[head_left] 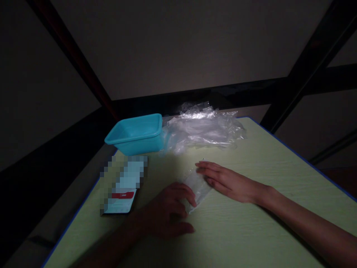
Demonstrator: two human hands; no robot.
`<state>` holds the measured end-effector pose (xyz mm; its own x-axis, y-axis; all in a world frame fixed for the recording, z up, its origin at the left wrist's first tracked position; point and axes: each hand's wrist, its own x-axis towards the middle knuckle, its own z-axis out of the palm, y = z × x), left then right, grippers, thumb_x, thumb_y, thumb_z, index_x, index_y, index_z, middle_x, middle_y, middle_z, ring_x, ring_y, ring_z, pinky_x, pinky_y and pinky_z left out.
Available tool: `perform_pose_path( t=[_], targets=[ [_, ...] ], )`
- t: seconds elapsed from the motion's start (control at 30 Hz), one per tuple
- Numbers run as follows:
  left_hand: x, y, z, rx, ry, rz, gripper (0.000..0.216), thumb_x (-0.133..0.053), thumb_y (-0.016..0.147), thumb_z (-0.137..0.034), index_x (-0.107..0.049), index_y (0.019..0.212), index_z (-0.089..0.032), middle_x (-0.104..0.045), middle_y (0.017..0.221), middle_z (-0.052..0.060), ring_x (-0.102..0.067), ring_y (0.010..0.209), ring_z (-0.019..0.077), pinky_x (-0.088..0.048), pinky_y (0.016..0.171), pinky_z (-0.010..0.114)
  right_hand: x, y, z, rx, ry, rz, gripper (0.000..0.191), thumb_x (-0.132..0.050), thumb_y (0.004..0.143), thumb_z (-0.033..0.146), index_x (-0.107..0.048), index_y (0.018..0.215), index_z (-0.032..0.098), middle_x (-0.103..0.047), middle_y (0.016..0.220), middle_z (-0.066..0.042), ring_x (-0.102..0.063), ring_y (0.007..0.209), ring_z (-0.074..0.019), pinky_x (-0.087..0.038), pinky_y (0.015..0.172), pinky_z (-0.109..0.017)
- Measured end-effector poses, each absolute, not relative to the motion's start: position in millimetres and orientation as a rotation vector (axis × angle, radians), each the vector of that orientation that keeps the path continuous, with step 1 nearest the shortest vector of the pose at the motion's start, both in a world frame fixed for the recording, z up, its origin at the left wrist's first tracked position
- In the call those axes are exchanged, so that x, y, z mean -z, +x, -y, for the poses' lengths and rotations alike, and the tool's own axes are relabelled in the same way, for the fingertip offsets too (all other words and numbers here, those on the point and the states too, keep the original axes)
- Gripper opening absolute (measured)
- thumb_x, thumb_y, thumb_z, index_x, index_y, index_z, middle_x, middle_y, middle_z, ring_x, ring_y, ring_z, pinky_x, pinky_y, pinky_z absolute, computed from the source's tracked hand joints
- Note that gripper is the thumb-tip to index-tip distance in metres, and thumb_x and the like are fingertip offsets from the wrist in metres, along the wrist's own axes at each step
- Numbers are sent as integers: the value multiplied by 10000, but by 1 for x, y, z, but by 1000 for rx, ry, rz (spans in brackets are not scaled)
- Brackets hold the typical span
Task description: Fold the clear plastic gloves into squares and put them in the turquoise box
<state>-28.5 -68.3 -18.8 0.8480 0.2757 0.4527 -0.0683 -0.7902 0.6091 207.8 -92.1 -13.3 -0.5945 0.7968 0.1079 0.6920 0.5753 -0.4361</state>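
One bag (199, 187) under fingers (213, 172); pale table (264, 160); dim wall (181, 48).

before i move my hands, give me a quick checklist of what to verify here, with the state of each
1. Small bag lying on the table: ok, it is between the hands.
2. Right hand at the small bag: ok, fingertips over its far right edge.
3. Left hand pressing the small bag: cannot tell, fingers are over it but contact is unclear.
4. Phone clear of the small bag: ok, off to the left.
5. Pile clear of the tub: not ok, it crowds the tub's right side.
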Motion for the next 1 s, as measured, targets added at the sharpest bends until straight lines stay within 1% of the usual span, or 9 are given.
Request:
perform_pose_path(
  t=[0.13, 0.27, 0.37, 0.6, 0.67, 0.83, 0.93, 1.0],
  targets=[
    [19, -29, 69, -748, 2384, -136, 279, -580, 809, -374, -545, 633, -161, -672, 808, 77, -606, 794, 165, -436, 789, 328, 15, 209, 92, -513, -1206, 2508, 390, -295, 934, 212, -446, 1260, 62, -391, 1375, -187, -307, 1310, -216, -294, 1071, -439],
    [18, -28, 69, -753, 2379, -156, 288, -560, 821, -379, -548, 631, -163, -673, 735, 64, -613, 724, 154, -436, 737, 304, 15, 209, 92, -499, -1204, 2507, 378, -306, 930, 206, -439, 1267, 97, -395, 1379, -168, -310, 1309, -211, -297, 1070, -450],
    [16, -28, 69, -749, 2377, -166, 330, -502, 852, -402, -553, 634, -160, -662, 661, 60, -612, 665, 149, -429, 702, 295, 15, 209, 92, -498, -1208, 2514, 379, -304, 930, 204, -437, 1264, 84, -397, 1377, -174, -305, 1312, -211, -290, 1073, -449],
    [12, -29, 72, -710, 2365, -185, 484, -362, 899, -444, -467, 513, -172, -579, 493, 42, -536, 518, 128, -403, 613, 284, 13, 209, 93, -476, -1214, 2519, 377, -310, 923, 192, -443, 1265, 104, -399, 1382, -160, -307, 1312, -207, -300, 1071, -442],
    [11, -28, 71, -741, 2343, -203, 489, -349, 905, -438, -475, 517, -170, -574, 490, 43, -518, 507, 125, -399, 589, 277, 13, 209, 94, -478, -1217, 2528, 387, -308, 923, 193, -444, 1269, 89, -388, 1391, -163, -298, 1317, -205, -290, 1078, -429],
    [9, -28, 64, -908, 2229, -291, 456, -382, 908, -392, -524, 547, -153, -601, 544, 52, -540, 544, 123, -411, 558, 247, 15, 209, 93, -455, -1230, 2586, 427, -288, 937, 246, -440, 1290, 59, -353, 1415, -170, -248, 1337, -213, -255, 1092, -429],
    [9, -30, 60, -971, 2158, -383, 460, -377, 911, -390, -543, 555, -150, -602, 557, 51, -552, 554, 126, -424, 560, 245, 12, 210, 93, -394, -1209, 2607, 433, -300, 936, 253, -422, 1311, 74, -332, 1433, -144, -216, 1348, -204, -254, 1095, -417],
    [10, -31, 59, -988, 2145, -439, 477, -368, 914, -401, -541, 547, -148, -598, 553, 48, -551, 548, 125, -425, 563, 247, 7, 212, 93, -326, -1195, 2583, 416, -312, 929, 233, -442, 1298, 92, -369, 1416, -128, -284, 1323, -198, -301, 1074, -400]
  ],
)
